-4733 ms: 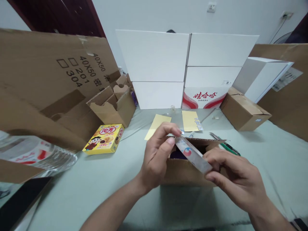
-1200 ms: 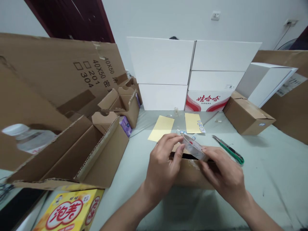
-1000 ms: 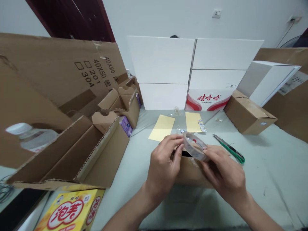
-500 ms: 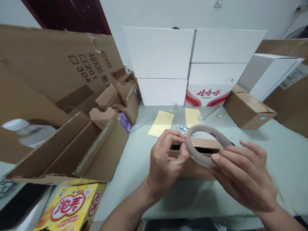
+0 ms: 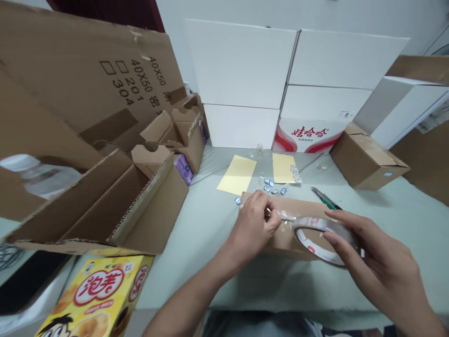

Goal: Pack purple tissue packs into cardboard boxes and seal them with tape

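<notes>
Your left hand (image 5: 253,229) is closed, fingers pressed together, pinching the free end of a clear tape strip (image 5: 286,215) at the near-left part of the top of a closed carton (image 5: 277,245). The strip runs taut to the right, low over the carton, to a tape roll (image 5: 324,238).

Your right hand (image 5: 384,257) holds that roll tilted, near the carton's right end, with its fingers spread over the roll's rim. The roll overlaps the carton's near edge; you cannot tell whether they touch.

Just past the carton lies a green-handled box cutter (image 5: 326,199). Small blue-and-white labels (image 5: 273,185) are scattered beyond the carton, below two yellow sheets (image 5: 236,174) (image 5: 284,167).

All of this sits on a pale green cloth (image 5: 210,276). To the left stand opened cartons (image 5: 150,206), with a yellow snack box (image 5: 98,292) at the near-left corner. Stacked white boxes (image 5: 242,61) stand at the back, and a small taped carton (image 5: 368,159) sits at the right.
</notes>
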